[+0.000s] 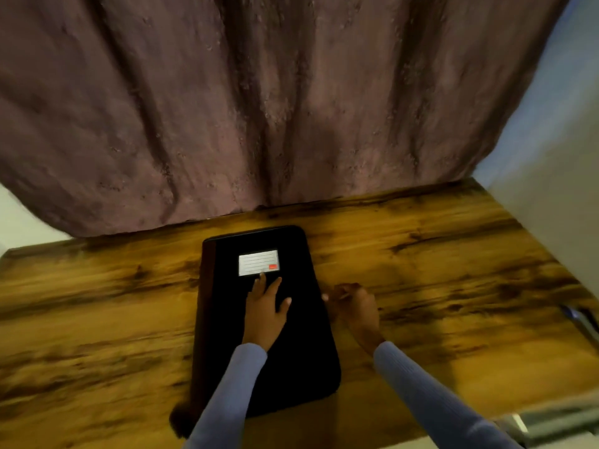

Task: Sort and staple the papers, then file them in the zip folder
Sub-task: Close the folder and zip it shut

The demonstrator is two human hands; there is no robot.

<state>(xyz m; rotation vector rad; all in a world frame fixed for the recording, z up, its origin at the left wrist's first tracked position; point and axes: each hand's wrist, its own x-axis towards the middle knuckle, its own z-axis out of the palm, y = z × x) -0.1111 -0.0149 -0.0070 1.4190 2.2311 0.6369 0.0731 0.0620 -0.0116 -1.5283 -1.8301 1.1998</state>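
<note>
Zip folder (269,319) lies flat mid-table (97,303), long axis running away from the person, label (258,262) at the far end. Going L to R: left hand (264,314) rests flat on the cover, fingers spread, tips just below the label. Right hand (355,307) sits just beside the folder's right edge, fingers curled; pinching the zip pull or not, can't tell (blurred). Right grip looks nearer that edge, so prob. the one to run the zip along it.
</note>
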